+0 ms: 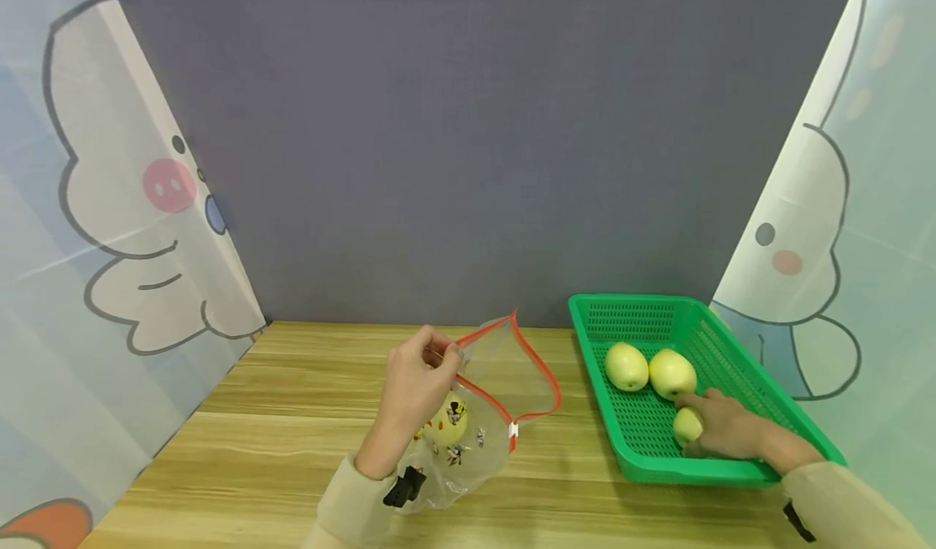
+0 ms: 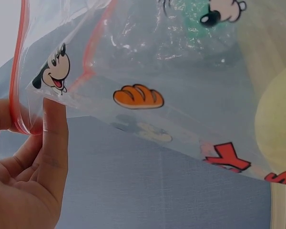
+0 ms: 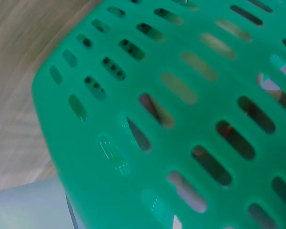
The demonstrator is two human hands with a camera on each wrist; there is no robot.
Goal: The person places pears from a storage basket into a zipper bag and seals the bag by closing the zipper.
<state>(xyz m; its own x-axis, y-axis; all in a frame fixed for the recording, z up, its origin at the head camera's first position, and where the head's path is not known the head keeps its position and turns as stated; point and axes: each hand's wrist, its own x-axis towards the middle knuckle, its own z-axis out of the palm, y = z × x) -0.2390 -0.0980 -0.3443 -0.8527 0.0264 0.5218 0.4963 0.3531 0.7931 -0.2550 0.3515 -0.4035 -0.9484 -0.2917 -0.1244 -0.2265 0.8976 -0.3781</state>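
Observation:
My left hand [image 1: 413, 382] pinches the red-edged rim of a clear zip bag [image 1: 478, 460], whose mouth gapes toward the right. Through the printed plastic a pale yellow-green apple [image 1: 442, 429] shows inside. In the left wrist view, thumb and fingers of that hand [image 2: 33, 176] hold the edge of the bag [image 2: 190, 114], and part of the apple [image 2: 276, 124] appears at right. Inside the green basket [image 1: 658, 469], my right hand [image 1: 727, 429] grips another apple [image 1: 687, 425] near the front wall. The basket's slotted wall [image 3: 109, 143] hides this hand in the right wrist view.
Two more apples, one on the left [image 1: 626, 366] and one beside it [image 1: 673, 373], lie toward the basket's back. A white slider [image 1: 513, 430] sits on the bag's red seal. Behind the wooden table [image 1: 292, 419] hangs a grey curtain [image 1: 439, 143], with cartoon-printed cloth at both sides.

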